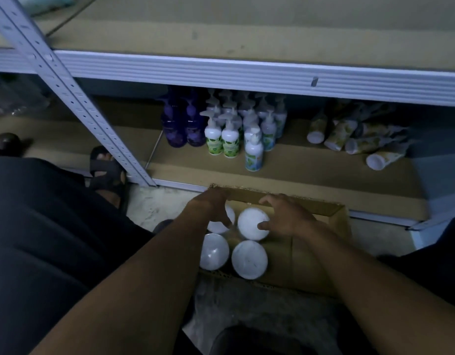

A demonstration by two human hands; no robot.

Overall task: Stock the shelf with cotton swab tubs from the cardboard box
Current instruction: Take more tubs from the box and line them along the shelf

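Dim floor; left hand (pixel 212 206) hides far-left tub (pixel 221 221) in box (pixel 323 252).

Shop stockroom: metal shelving (pixel 246 75), rows of pump bottles (pixel 229 139), tubes (pixel 341 137).

Box (pixel 321 254) on floor, before low shelf (pixel 323 180). Four tubs (pixel 249 260) in box's left part, two by two. Both hands (pixel 285 216) over far pair. Pump bottles (pixel 229 134) upright on shelf; tubes (pixel 349 139) lying right of them.
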